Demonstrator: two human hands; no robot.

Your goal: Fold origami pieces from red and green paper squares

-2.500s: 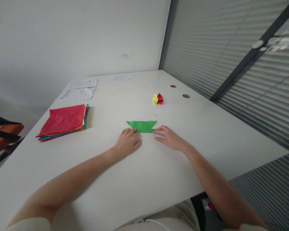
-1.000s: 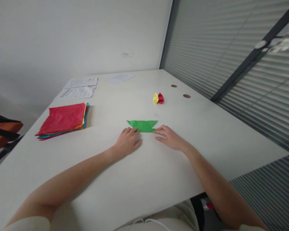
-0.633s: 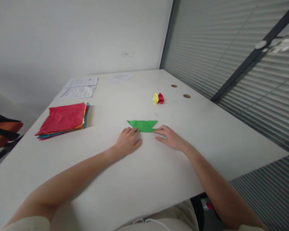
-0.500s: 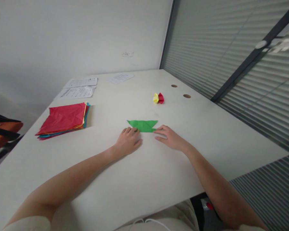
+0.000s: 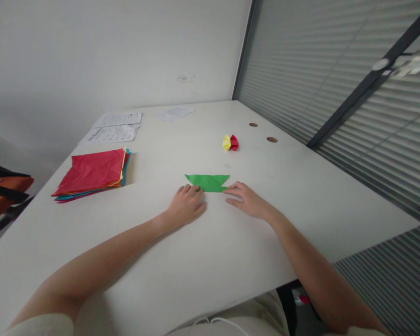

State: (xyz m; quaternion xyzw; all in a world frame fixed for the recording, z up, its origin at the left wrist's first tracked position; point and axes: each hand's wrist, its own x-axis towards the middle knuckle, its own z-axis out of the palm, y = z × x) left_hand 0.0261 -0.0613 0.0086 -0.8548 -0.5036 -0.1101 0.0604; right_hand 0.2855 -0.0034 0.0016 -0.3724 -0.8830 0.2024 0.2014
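A piece of green origami paper [image 5: 212,183], folded into a flat strip with pointed ends, lies on the white table. At its lower left corner, my left hand [image 5: 187,204] rests with bent fingertips pressing the paper down and the thumb apart. My right hand [image 5: 247,199] has its fingers stretched out, their tips touching the lower right corner, while its thumb stays apart below. Both hands cover parts of the lower corners. Beyond the paper sits a folded paper bow [image 5: 230,143], half yellow and half red.
To the left is a stack of coloured paper sheets [image 5: 96,171], red on top. Printed sheets [image 5: 112,134] lie behind it, and another printed sheet [image 5: 175,114] is near the wall. Two cable holes [image 5: 272,139] pierce the table [image 5: 161,275] near the blinds [image 5: 294,70] on the right.
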